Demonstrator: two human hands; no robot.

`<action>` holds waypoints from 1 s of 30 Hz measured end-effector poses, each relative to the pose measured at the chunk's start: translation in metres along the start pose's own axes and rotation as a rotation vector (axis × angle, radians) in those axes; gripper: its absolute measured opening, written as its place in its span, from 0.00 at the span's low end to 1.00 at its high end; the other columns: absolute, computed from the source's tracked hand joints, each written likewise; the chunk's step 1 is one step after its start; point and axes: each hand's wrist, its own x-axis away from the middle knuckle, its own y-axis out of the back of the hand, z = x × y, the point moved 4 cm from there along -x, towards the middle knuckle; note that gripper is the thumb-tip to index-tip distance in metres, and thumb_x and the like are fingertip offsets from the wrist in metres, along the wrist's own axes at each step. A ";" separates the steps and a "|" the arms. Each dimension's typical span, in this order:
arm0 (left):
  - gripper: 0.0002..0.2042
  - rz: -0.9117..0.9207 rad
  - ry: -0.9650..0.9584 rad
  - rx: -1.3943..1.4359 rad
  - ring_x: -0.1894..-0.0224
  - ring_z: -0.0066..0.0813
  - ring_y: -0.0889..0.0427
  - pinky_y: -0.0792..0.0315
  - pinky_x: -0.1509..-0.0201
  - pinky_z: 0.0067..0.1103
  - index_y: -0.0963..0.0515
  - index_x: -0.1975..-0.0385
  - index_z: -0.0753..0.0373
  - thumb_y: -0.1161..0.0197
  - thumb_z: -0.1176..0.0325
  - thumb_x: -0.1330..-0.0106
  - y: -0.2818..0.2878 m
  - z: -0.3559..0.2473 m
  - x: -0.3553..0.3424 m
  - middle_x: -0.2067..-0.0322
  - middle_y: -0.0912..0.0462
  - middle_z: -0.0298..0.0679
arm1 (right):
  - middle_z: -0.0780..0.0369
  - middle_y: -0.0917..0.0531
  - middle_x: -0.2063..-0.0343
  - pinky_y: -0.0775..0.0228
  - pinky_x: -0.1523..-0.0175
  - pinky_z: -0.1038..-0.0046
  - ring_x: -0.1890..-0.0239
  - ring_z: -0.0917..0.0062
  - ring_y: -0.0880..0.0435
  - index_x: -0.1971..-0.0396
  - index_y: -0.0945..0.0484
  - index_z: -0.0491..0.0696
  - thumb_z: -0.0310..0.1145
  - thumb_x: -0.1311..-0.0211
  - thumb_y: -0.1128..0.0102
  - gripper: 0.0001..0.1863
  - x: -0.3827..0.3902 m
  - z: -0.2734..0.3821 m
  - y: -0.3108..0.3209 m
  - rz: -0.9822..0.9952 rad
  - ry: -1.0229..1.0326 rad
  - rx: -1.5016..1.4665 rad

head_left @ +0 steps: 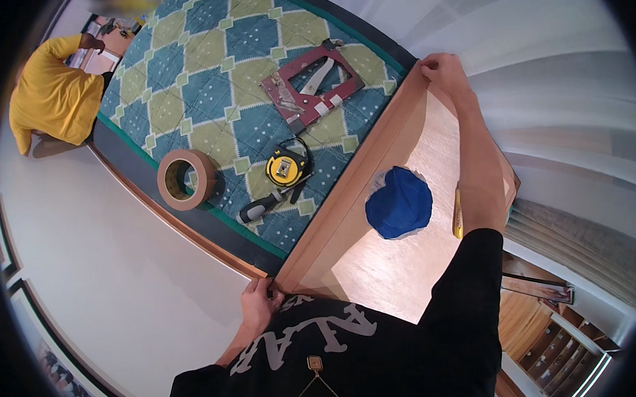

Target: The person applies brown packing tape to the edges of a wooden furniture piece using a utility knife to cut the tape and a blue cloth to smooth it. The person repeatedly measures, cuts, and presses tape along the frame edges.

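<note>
My left hand (pixel 259 304) grips the near corner of a long light wooden board (pixel 393 258) that stands beside the bed. My right hand (pixel 443 68) is stretched far out and grips the board's far corner at the top. The board runs along the edge of a bed covered by a green and blue patterned quilt (pixel 196 58). A blue cap (pixel 399 203) lies on the board's face, with a yellow pencil-like tool (pixel 458 215) next to my right forearm.
On the quilt lie a roll of brown tape (pixel 185 179), a yellow tape measure (pixel 284 168), a black-handled screwdriver (pixel 263 207) and a red frame-shaped tool (pixel 311 86). A person in a yellow shirt (pixel 49 94) bends over at far left. White curtains (pixel 543 73) hang at right.
</note>
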 end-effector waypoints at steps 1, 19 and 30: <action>0.11 -0.094 -0.039 0.047 0.75 0.41 0.19 0.25 0.70 0.30 0.21 0.69 0.65 0.31 0.72 0.53 -0.002 0.006 0.004 0.78 0.22 0.45 | 0.52 0.15 0.71 0.23 0.59 0.65 0.67 0.61 0.15 0.66 0.15 0.44 0.31 0.49 0.37 0.11 -0.002 -0.001 0.001 0.035 -0.008 0.012; 0.14 -0.417 0.318 0.358 0.80 0.26 0.27 0.30 0.74 0.23 0.28 0.70 0.66 0.31 0.69 0.50 -0.047 0.030 0.026 0.80 0.27 0.38 | 0.59 0.20 0.49 0.31 0.40 0.61 0.44 0.60 0.25 0.46 0.26 0.53 0.25 0.52 0.36 0.28 0.051 -0.005 0.011 -0.096 0.181 0.294; 0.32 -0.751 0.393 0.338 0.54 0.45 0.30 0.31 0.50 0.32 0.36 0.44 0.73 0.37 0.72 0.53 -0.086 -0.009 0.058 0.55 0.32 0.53 | 0.40 0.29 0.53 0.30 0.47 0.50 0.50 0.43 0.24 0.31 0.43 0.51 0.42 0.44 0.36 0.41 0.353 -0.015 -0.015 0.138 -0.372 0.183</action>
